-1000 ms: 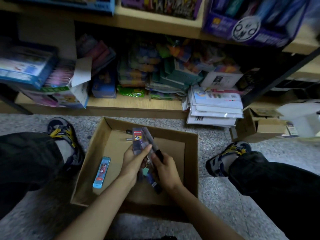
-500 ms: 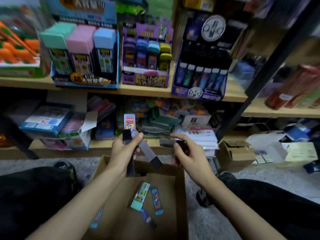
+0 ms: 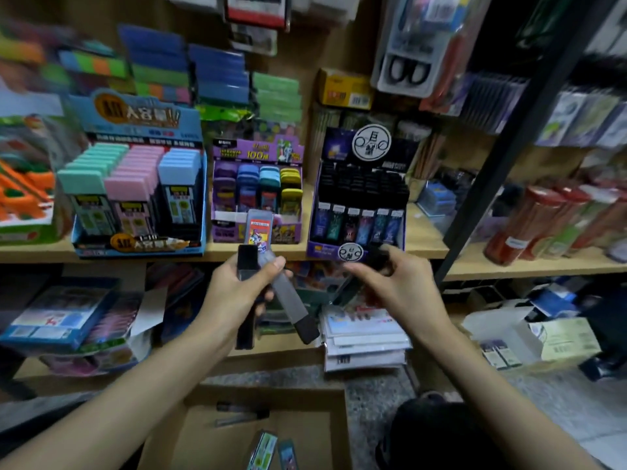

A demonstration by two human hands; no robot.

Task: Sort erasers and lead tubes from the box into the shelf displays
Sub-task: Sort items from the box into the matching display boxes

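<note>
My left hand (image 3: 237, 293) grips a fan of lead tubes (image 3: 288, 296) together with a flat eraser pack (image 3: 259, 228) that sticks up in front of the purple display (image 3: 257, 191). My right hand (image 3: 390, 283) pinches a dark lead tube (image 3: 380, 254) just below the black lead display (image 3: 359, 205). The cardboard box (image 3: 305, 395) sits on the floor below my arms, with two loose tubes (image 3: 242, 413) and two eraser packs (image 3: 271, 451) inside. A blue eraser display (image 3: 135, 188) stands on the shelf at left.
A wooden shelf board (image 3: 424, 242) carries the displays, with red-capped tubes (image 3: 543, 222) at right. A black upright post (image 3: 509, 147) crosses the right side. Stacked packets (image 3: 363, 337) and open cartons (image 3: 556, 337) fill the lower shelf. My dark knee (image 3: 441, 432) sits beside the box.
My view and both hands have risen from the box to shelf level. My right hand has moved up to the black display with one tube, away from the bunch in my left hand.
</note>
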